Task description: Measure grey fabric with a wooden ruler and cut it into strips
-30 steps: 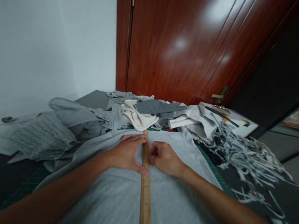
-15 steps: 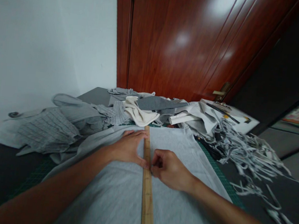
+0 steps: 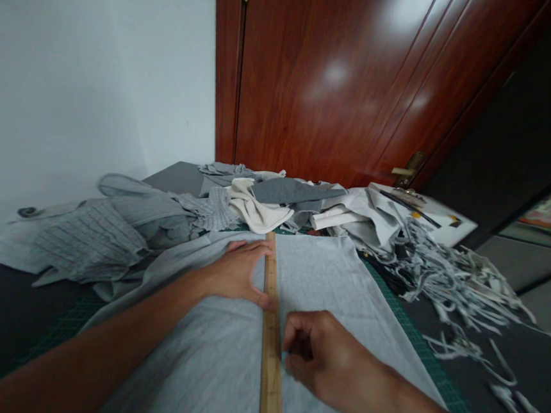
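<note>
A long wooden ruler (image 3: 271, 354) lies lengthwise over a light grey cloth (image 3: 336, 289) spread flat on a green cutting mat (image 3: 456, 402). Spread wide, the fingers and thumb of my left hand (image 3: 241, 271) press on the ruler's upper part, and the palm is over the cloth on its left. My right hand (image 3: 329, 359) is curled into a pinch close to the ruler's right edge, lower down than the left. Whatever lies between those fingertips is hidden or too small to name.
Crumpled grey garments (image 3: 95, 229) are heaped at the left, with folded cloth pieces (image 3: 261, 205) along the back. Thin fabric strips (image 3: 457, 280) pile up at the right, beside a white board (image 3: 448, 218). A brown door (image 3: 325, 82) stands behind the table.
My right hand has slid toward me along the ruler's right edge, still pinched. My left hand and the ruler have stayed in place.
</note>
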Available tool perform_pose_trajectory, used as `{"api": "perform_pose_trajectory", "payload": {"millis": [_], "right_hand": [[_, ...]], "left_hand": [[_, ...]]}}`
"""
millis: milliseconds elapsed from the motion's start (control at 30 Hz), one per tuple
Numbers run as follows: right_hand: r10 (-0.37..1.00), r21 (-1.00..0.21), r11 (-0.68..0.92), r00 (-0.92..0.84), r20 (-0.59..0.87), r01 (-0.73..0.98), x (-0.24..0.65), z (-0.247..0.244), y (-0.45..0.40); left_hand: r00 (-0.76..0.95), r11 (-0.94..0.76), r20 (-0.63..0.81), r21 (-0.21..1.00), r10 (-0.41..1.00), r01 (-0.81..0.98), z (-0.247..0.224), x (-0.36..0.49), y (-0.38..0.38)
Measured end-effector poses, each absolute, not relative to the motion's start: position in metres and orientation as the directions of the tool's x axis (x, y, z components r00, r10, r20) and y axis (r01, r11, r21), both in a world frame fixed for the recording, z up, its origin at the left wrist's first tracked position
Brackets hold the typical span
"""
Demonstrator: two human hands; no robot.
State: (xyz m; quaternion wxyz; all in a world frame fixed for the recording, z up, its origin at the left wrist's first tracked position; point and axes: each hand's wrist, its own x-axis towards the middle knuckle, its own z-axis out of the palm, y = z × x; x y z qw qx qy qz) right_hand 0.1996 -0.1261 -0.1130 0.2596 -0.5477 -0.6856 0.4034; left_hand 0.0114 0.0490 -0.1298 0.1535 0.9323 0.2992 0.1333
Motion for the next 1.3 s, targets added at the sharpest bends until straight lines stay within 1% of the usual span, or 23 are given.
{"api": "perform_pose_trajectory", "payload": {"millis": [100, 200, 367, 767, 967, 1033, 1133, 1200, 1300], "right_hand": [[0.987, -0.884, 0.057, -0.162, -0.021, 0.464, 0.207, -0.112, -0.111], [0.994, -0.910, 0.025, -0.109, -0.022, 0.413, 0.211, -0.116, -0.096], [0.993, -0.874, 0.071, -0.120, 0.015, 0.481, 0.207, -0.125, -0.088], [0.995, -0.834, 0.074, -0.093, 0.027, 0.547, 0.194, -0.123, -0.085], [0.991, -0.864, 0.025, -0.123, -0.042, 0.503, 0.191, -0.124, -0.119], [0.983, -0.866, -0.016, -0.150, -0.105, 0.501, 0.190, -0.121, -0.133], [0.950, -0.835, -0.088, -0.208, -0.235, 0.543, 0.189, -0.113, -0.149], [0.925, -0.818, -0.094, -0.253, -0.282, 0.568, 0.190, -0.109, -0.155], [0.920, -0.830, -0.066, -0.288, -0.265, 0.554, 0.193, -0.109, -0.156]], "left_hand": [[0.780, -0.770, 0.157, 0.362, 0.606, 0.525, -0.130, 0.011, 0.049], [0.782, -0.774, 0.162, 0.359, 0.602, 0.521, -0.130, 0.011, 0.048], [0.781, -0.774, 0.167, 0.362, 0.602, 0.520, -0.128, 0.011, 0.048], [0.782, -0.778, 0.174, 0.357, 0.599, 0.516, -0.129, 0.011, 0.048], [0.788, -0.782, 0.181, 0.372, 0.589, 0.500, -0.130, 0.011, 0.050], [0.784, -0.781, 0.186, 0.373, 0.592, 0.501, -0.131, 0.011, 0.050], [0.782, -0.778, 0.183, 0.374, 0.595, 0.505, -0.130, 0.011, 0.049], [0.783, -0.776, 0.175, 0.375, 0.597, 0.507, -0.129, 0.011, 0.048], [0.783, -0.773, 0.166, 0.375, 0.599, 0.512, -0.129, 0.011, 0.048]]}}
